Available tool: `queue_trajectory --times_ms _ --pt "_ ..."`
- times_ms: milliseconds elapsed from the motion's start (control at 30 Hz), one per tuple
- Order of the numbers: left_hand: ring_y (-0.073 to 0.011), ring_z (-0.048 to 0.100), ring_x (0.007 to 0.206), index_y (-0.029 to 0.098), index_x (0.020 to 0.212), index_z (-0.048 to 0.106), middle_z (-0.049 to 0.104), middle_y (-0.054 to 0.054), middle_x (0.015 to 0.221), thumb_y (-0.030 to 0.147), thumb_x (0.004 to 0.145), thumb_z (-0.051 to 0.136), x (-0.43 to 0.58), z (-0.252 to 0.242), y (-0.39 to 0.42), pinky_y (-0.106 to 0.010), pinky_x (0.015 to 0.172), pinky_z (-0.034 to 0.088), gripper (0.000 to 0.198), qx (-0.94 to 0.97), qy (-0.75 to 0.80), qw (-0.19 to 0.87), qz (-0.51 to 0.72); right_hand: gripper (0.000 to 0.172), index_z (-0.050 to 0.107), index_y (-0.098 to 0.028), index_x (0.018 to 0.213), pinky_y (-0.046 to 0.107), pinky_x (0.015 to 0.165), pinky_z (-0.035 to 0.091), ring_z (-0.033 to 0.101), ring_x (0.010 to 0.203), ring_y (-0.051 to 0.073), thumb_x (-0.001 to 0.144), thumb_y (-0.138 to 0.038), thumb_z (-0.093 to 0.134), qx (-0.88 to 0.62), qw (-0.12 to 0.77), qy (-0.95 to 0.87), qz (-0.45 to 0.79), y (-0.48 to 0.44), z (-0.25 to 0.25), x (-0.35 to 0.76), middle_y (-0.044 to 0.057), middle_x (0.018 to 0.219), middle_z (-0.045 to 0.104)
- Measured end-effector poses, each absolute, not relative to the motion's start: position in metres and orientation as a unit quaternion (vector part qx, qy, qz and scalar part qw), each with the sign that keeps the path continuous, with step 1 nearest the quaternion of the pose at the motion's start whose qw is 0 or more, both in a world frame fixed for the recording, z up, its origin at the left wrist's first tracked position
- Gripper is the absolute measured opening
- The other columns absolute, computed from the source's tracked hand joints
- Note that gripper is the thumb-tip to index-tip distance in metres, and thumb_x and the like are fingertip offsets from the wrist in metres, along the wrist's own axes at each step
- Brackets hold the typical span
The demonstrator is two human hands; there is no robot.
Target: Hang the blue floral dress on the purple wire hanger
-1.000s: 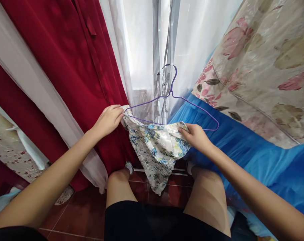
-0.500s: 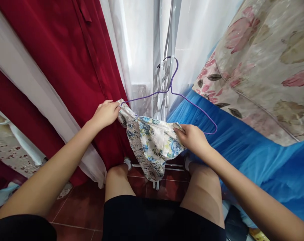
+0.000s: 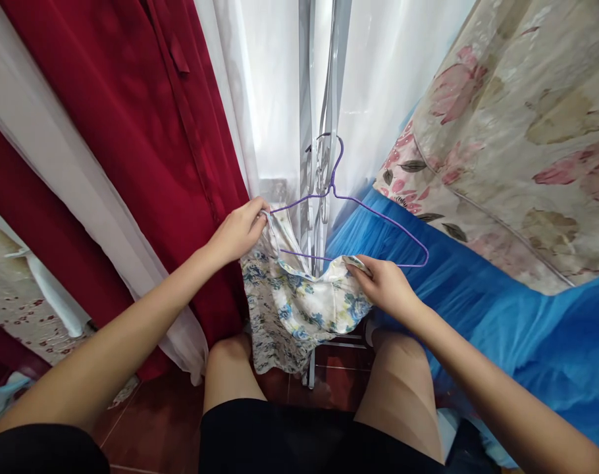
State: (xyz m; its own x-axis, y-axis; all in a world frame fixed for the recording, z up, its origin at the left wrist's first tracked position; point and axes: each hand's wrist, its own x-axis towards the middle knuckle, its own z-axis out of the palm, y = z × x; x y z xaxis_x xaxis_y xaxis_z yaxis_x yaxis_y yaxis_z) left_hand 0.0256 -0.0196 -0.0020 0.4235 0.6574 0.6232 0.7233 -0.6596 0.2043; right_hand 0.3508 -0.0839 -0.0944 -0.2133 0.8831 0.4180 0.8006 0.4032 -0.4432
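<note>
- between the red curtain (image 3: 131, 131) and the blue cloth (image 3: 477, 296), a purple wire hanger (image 3: 378, 220) stands with its hook up, in front of the white curtain (image 3: 270, 85).
- the hook is close to a metal bar (image 3: 304, 99); i cannot tell if it hangs on it.
- the left hand (image 3: 237, 232) is closed in a pinch at the left end of the hanger, and it grips there the top corner of the floral garment (image 3: 294, 306).
- the right hand (image 3: 386, 286) is half curled, with the fingers bent over the other top corner of the garment, just under the lower wire and near the right end of the hanger.
- the garment is stretched between both hands; its upper edge sags under the lower wire and the rest falls down to the knees.
- the lower wire passes above the middle of the garment.
- a flowered sheet (image 3: 517, 131) lies over the blue cloth at the right.
- below are black shorts (image 3: 299, 441) and a red tiled floor (image 3: 156, 421).
</note>
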Motion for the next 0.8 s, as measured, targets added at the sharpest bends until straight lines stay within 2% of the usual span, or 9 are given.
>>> queue_trajectory --times_ms 67,133,233,300,433,500,567,633,800 --pt "-0.0222 0.064 0.093 0.018 0.108 0.058 0.066 -0.007 0.102 0.024 0.098 0.045 0.033 -0.01 -0.028 -0.034 0.085 0.049 0.018 -0.822 -0.413 0.079 -0.383 0.031 0.073 -0.021 0.112 0.029 0.055 0.038 0.052 0.054 0.016 0.099 -0.036 0.049 -0.529 0.411 -0.741 0.053 -0.088 -0.1 0.366 0.004 0.073 0.07" --pt "-0.0219 0.064 0.096 0.018 0.107 0.059 0.066 -0.007 0.103 0.024 0.099 0.047 0.036 -0.015 -0.037 -0.033 0.086 0.049 0.016 -0.808 -0.407 0.113 -0.41 0.046 0.063 -0.019 0.138 0.029 0.051 0.039 0.046 0.048 0.015 0.098 -0.039 0.052 -0.537 0.505 -0.676 0.021 -0.092 -0.101 0.384 0.003 0.072 0.069" --pt "-0.0214 0.065 0.096 0.018 0.107 0.061 0.068 -0.007 0.102 0.024 0.099 0.048 0.036 -0.019 -0.047 -0.032 0.086 0.049 0.016 -0.812 -0.393 0.138 -0.408 0.062 0.05 -0.015 0.151 0.029 0.047 0.037 0.038 0.043 0.015 0.097 -0.045 0.054 -0.557 0.559 -0.614 -0.027 -0.087 -0.093 0.409 -0.003 0.055 0.055" --pt "-0.0212 0.066 0.094 0.018 0.109 0.062 0.069 -0.007 0.103 0.024 0.1 0.047 0.035 -0.02 -0.049 -0.032 0.086 0.049 0.018 -0.819 -0.39 0.139 -0.396 0.061 0.053 -0.014 0.148 0.031 0.05 0.042 0.042 0.045 0.016 0.097 -0.046 0.054 -0.566 0.544 -0.617 -0.052 -0.074 -0.082 0.423 -0.003 0.052 0.053" --pt "-0.0216 0.066 0.093 0.02 0.112 0.065 0.069 -0.006 0.105 0.027 0.101 0.046 0.031 -0.018 -0.047 -0.032 0.084 0.05 0.023 -0.817 -0.411 0.148 -0.377 0.048 0.074 -0.013 0.119 0.032 0.058 0.046 0.06 0.06 0.021 0.098 -0.05 0.051 -0.572 0.473 -0.67 -0.01 -0.05 -0.06 0.438 0.007 0.07 0.07" --pt "-0.0222 0.065 0.094 0.021 0.11 0.066 0.068 -0.006 0.106 0.031 0.101 0.047 0.028 -0.017 -0.043 -0.033 0.085 0.05 0.023 -0.8 -0.439 0.152 -0.379 0.049 0.077 -0.014 0.105 0.03 0.055 0.042 0.06 0.061 0.02 0.096 -0.056 0.052 -0.566 0.405 -0.717 0.036 -0.05 -0.051 0.44 0.006 0.072 0.071" --pt "-0.0229 0.064 0.096 0.021 0.106 0.067 0.067 -0.006 0.107 0.037 0.1 0.05 0.024 -0.016 -0.039 -0.034 0.087 0.049 0.024 -0.776 -0.474 0.133 -0.394 0.051 0.076 -0.015 0.101 0.028 0.052 0.037 0.056 0.057 0.018 0.09 -0.062 0.061 -0.553 0.315 -0.768 0.07 -0.062 -0.042 0.44 0.003 0.067 0.068" --pt "-0.0244 0.062 0.101 0.021 0.106 0.065 0.065 -0.008 0.111 0.042 0.098 0.053 0.022 -0.017 -0.036 -0.036 0.091 0.049 0.026 -0.76 -0.498 0.096 -0.406 0.053 0.074 -0.015 0.098 0.027 0.053 0.035 0.054 0.057 0.017 0.083 -0.066 0.068 -0.549 0.273 -0.785 0.088 -0.078 -0.035 0.439 0.001 0.063 0.065" --pt "-0.0334 0.052 0.118 0.022 0.119 0.061 0.065 -0.012 0.12 0.045 0.1 0.044 0.031 -0.028 -0.029 -0.051 0.105 0.04 0.034 -0.75 -0.546 0.067 -0.367 0.055 0.07 -0.015 0.083 0.026 0.055 0.038 0.058 0.061 0.02 0.086 -0.069 0.062 -0.58 0.361 -0.722 0.108 -0.109 -0.022 0.434 0.001 0.055 0.06"
